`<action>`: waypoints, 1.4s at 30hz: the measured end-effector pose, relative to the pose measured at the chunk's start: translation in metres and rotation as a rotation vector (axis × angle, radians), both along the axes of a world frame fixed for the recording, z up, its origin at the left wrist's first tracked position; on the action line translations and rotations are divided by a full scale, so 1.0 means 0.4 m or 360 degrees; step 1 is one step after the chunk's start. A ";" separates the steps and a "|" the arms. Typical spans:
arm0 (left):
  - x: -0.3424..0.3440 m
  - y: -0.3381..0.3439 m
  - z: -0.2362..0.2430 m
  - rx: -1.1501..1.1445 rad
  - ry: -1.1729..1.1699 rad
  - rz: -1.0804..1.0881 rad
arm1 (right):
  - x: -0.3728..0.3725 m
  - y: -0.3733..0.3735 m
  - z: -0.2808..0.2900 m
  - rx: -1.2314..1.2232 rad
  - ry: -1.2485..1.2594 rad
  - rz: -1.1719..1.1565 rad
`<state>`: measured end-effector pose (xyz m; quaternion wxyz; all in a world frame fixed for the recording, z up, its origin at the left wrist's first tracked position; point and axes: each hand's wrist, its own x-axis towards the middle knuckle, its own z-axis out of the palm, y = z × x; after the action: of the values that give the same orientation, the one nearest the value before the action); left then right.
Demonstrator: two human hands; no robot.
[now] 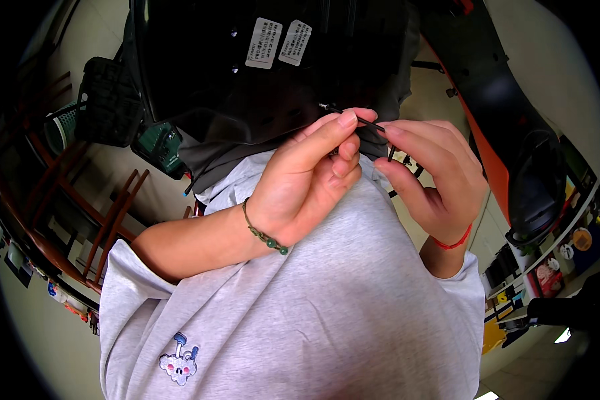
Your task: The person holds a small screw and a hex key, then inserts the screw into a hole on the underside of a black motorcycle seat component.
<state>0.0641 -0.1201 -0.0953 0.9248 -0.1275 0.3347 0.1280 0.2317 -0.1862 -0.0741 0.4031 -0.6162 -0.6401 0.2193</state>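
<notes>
Between both hands, in front of my chest, is a thin black L-shaped hex key (368, 123). Its long arm slants up to the left and ends in a small silvery tip; whether a screw sits there, I cannot tell. My left hand (307, 167), wearing a green beaded bracelet, pinches the long arm between thumb and forefinger, other fingers curled. My right hand (447, 167), with a red cord at the wrist, holds the key near its bend, thumb and fingers around the short arm. Just beyond lies a glossy black panel (200, 80) bearing two white labels.
An opened black case (110, 100) and a dark green piece (159, 148) are at the left of the panel. Wooden chair frames (80, 200) stand farther left. A long black and orange object (507, 113) rises at the right, beside crowded shelves (547, 280).
</notes>
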 end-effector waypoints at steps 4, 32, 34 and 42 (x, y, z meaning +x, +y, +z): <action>0.002 -0.001 0.000 -0.0015 0.0022 0.0007 | -0.014 0.002 -0.004 0.0002 0.0012 -0.0057; -0.003 0.001 -0.007 -0.0036 -0.0019 0.0024 | 0.010 0.015 -0.005 -0.0083 -0.0346 -0.0025; -0.001 0.003 -0.005 -0.0037 -0.0033 0.0028 | 0.003 0.008 0.001 -0.0233 -0.0248 -0.0038; 0.003 -0.004 -0.010 0.0026 -0.0066 0.0057 | -0.019 0.021 0.021 -0.0321 0.0114 -0.0134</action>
<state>0.0652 -0.1218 -0.0994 0.9301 -0.1285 0.3122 0.1447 0.2241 -0.1777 -0.0657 0.3705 -0.6717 -0.5736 0.2873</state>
